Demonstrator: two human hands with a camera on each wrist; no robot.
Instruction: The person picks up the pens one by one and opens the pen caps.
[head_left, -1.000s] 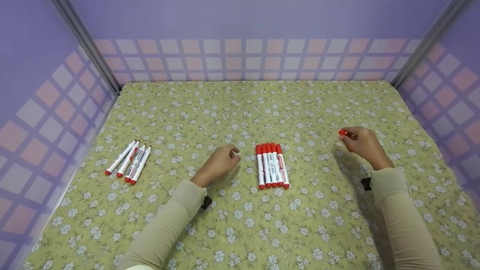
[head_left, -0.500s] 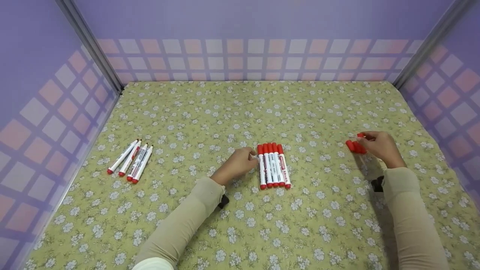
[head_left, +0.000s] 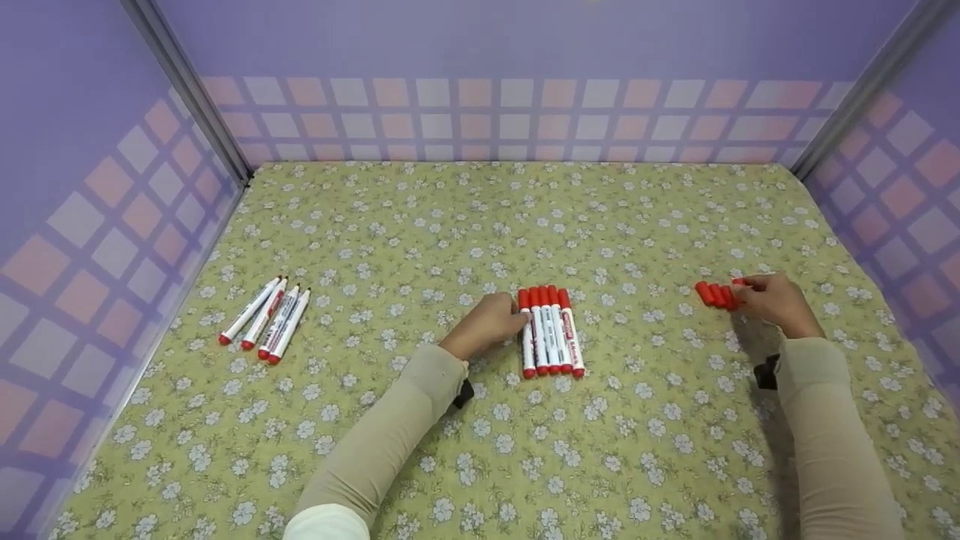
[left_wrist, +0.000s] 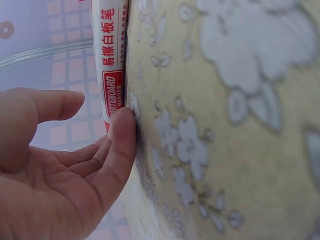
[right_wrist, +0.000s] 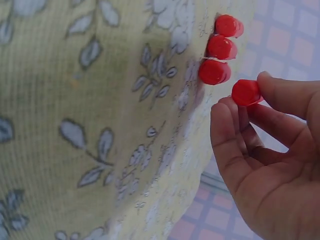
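Several capped whiteboard markers (head_left: 553, 330), white with red caps, lie side by side in a row at the middle of the cloth. My left hand (head_left: 487, 324) is at the left side of this row; in the left wrist view a fingertip touches the nearest marker (left_wrist: 111, 60), while the thumb stays apart from it. Over on the right, my right hand (head_left: 780, 304) pinches a loose red marker cap (right_wrist: 246, 92) between thumb and finger. Three other red caps (right_wrist: 215, 71) lie in a line on the cloth just beside it.
Several uncapped markers (head_left: 262, 319) lie loosely together on the left, tips pointing away. A flowered yellow-green cloth (head_left: 480, 225) covers the table. Purple panels with a checked band (head_left: 517, 120) stand at the back and both sides.
My left hand has moved right, up to the row of capped markers. My right hand has moved right and down, bringing its cap to the end of the line of caps.
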